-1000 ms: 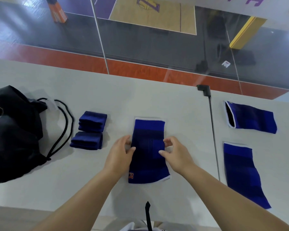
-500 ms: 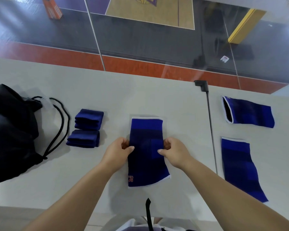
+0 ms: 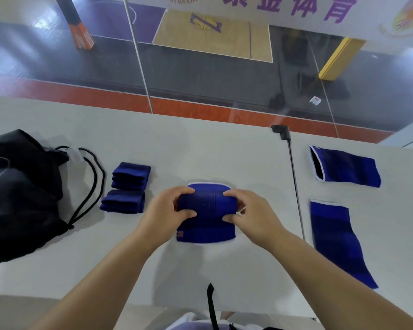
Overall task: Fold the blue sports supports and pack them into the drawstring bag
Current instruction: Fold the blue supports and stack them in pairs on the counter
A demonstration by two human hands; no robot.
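A blue sports support (image 3: 206,210) lies in the middle of the white table, its middle bunched up into a fold. My left hand (image 3: 168,208) pinches its left edge and my right hand (image 3: 250,214) pinches its right edge. Two folded blue supports (image 3: 126,188) sit side by side to the left. A flat support (image 3: 336,236) lies at the right, and another (image 3: 346,169) lies farther back with its white-rimmed opening facing left. The black drawstring bag (image 3: 19,194) rests at the far left, cords (image 3: 91,184) trailing toward the folded pair.
A thin black rod (image 3: 295,186) with a bracket at its far end runs along the table seam between the middle and right supports. Beyond the table's far edge a glass pane overlooks a sports court floor. A black strap (image 3: 210,303) hangs at the near edge.
Both hands closed on the middle support's sides and lifted its centre, so the flat piece is now bunched and shorter front to back.
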